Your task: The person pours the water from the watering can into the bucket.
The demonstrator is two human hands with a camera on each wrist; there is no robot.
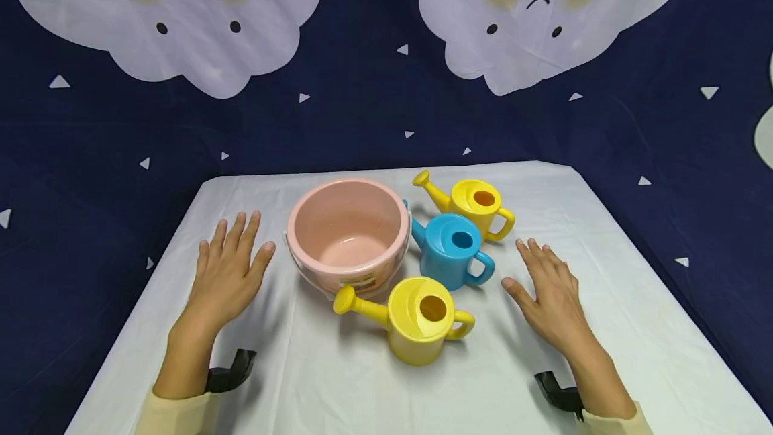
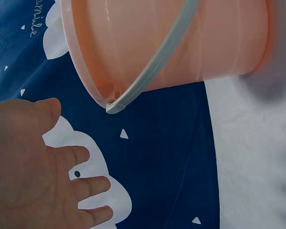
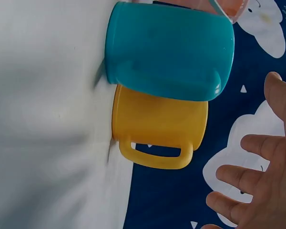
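Note:
My left hand (image 1: 226,280), fingers spread and palm down, hovers left of a pink bucket (image 1: 302,267) and holds nothing. The bucket stands upright with its pale handle (image 2: 157,67) hanging down at the side. Right of the bucket a blue watering can (image 1: 443,264) stands between two yellow ones. The nearer yellow watering can (image 1: 417,327) has its spout in front of the bucket. The farther yellow watering can (image 1: 474,197) is partly hidden by the blue one. My right hand (image 1: 552,297) is spread and holds nothing, just right of the blue can's handle (image 1: 483,270).
A white cloth (image 1: 314,395) covers the table. Behind it hangs a dark blue curtain (image 1: 356,133) printed with white clouds and small triangles. Black wrist straps (image 1: 232,371) show at both wrists, above cream sleeves (image 1: 178,415).

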